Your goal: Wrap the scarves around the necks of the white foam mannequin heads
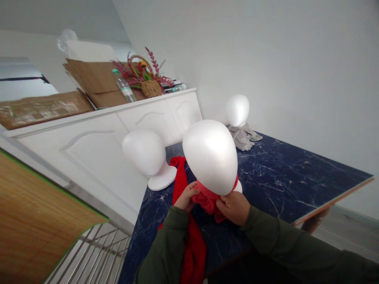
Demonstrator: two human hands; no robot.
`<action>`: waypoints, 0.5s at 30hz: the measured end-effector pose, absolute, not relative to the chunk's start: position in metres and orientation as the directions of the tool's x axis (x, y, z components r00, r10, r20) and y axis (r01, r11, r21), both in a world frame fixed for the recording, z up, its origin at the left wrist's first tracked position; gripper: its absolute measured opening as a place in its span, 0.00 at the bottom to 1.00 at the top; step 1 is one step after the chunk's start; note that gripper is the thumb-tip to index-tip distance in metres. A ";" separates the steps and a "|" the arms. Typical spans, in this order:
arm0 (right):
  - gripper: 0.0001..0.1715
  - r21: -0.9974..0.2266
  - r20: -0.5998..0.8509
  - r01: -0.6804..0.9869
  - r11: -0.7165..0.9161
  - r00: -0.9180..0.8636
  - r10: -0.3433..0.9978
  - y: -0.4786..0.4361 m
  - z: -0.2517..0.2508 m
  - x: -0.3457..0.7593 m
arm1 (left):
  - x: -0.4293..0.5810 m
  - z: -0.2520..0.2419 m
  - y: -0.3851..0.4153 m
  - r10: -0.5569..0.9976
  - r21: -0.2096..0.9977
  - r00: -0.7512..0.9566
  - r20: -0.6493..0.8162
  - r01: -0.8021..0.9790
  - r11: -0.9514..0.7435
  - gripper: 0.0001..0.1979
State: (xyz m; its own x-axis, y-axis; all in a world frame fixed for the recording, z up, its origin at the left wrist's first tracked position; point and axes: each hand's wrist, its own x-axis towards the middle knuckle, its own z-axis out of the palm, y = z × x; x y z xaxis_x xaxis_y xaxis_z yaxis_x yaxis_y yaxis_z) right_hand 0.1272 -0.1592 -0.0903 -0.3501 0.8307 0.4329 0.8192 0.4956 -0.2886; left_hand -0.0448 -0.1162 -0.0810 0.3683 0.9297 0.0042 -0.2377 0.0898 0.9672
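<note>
table (pixel 296 173): 3 foam heads (pixel 210 156); l hand (pixel 186 197), r hand (pixel 234 207) grip 1 red scarf (pixel 194 244).

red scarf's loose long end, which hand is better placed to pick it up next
Left, probably. The left hand holds the red scarf on the side where its long end runs down beside the left sleeve. The right hand grips the bunched cloth under the foam head, farther from it.
</note>
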 end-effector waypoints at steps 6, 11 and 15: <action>0.21 -0.363 0.421 0.784 0.504 -0.345 0.839 -0.155 -0.094 0.133 | -0.054 -0.089 -0.106 0.959 0.964 0.278 0.054 -0.264 0.023 0.19; 0.20 -0.401 0.417 0.768 0.500 -0.333 0.846 -0.151 -0.094 0.135 | -0.058 -0.089 -0.101 0.966 0.982 0.235 0.103 -0.178 -0.061 0.22; 0.18 -0.426 0.411 0.756 0.497 -0.328 0.851 -0.147 -0.093 0.143 | -0.063 -0.080 -0.103 0.965 0.933 0.161 0.208 0.263 -0.245 0.23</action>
